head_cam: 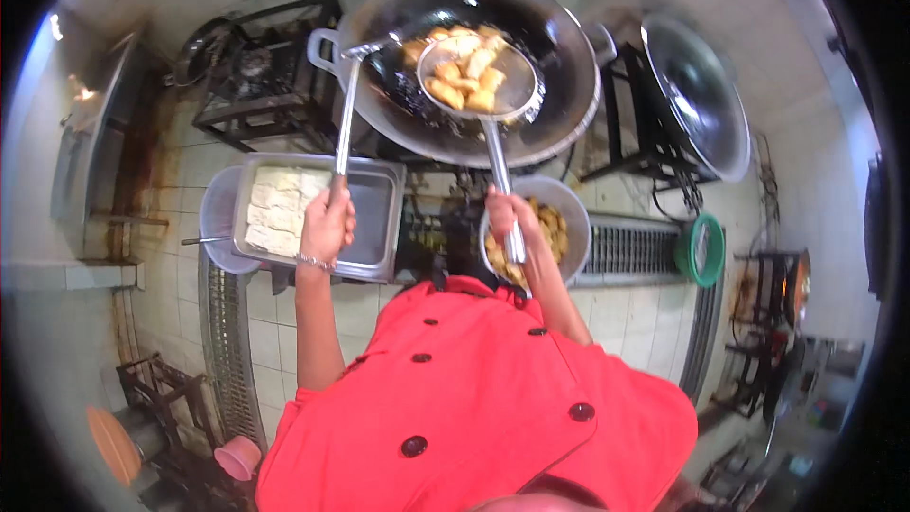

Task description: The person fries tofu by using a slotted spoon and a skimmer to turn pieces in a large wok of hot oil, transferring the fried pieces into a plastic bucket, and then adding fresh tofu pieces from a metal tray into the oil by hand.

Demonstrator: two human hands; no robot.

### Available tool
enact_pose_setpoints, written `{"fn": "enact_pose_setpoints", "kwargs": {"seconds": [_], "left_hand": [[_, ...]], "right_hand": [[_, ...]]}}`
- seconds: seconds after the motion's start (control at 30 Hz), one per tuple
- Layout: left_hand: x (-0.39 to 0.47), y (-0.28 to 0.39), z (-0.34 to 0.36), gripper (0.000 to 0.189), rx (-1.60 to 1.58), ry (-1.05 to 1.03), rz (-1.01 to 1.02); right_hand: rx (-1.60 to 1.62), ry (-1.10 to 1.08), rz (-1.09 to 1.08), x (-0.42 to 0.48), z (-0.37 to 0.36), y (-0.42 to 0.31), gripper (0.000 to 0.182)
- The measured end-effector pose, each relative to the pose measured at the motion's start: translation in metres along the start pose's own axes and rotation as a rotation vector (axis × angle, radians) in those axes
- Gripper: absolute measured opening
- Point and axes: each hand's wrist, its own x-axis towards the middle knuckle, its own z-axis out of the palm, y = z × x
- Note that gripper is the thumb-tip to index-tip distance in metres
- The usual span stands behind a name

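My left hand grips the handle of a metal spatula, whose head rests near the left side of a large wok. In my right hand is the handle of a round mesh strainer, held over the wok. Golden fried pieces lie in the strainer, and more show in the dark oil behind it. Below my left hand is a steel tray with pale white blocks in its left part. A whitish tub of browned pieces sits under my right forearm.
A burner stand is left of the wok. To the right, another wok leans on a dark metal stand. A green basket stands by the floor grating. A pink bucket is at lower left.
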Motion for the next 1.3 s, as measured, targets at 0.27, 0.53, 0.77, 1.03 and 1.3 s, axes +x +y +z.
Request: {"fn": "enact_pose_setpoints", "kwargs": {"seconds": [0.27,0.53,0.77,1.03,1.3], "left_hand": [[0.002,-0.021,0.021,0.02,-0.098,-0.119,0.013],[0.002,-0.032,0.028,0.019,-0.041,-0.224,-0.015],[-0.006,-0.032,0.051,0.016,-0.081,-0.249,-0.084],[-0.009,-0.035,0.055,0.021,-0.078,-0.198,-0.114],[-0.024,-0.025,0.067,0.024,-0.048,-0.199,-0.093]], "right_hand": [[0.065,-0.134,-0.113,-0.031,-0.015,-0.003,0.017],[-0.046,-0.104,-0.332,-0.127,-0.013,0.015,0.015],[-0.369,0.239,-0.608,-0.268,-0.02,0.057,0.02],[-0.409,0.613,-0.675,-0.338,-0.08,0.075,0.013],[-0.321,0.779,-0.573,-0.318,-0.214,0.024,0.015]]}}
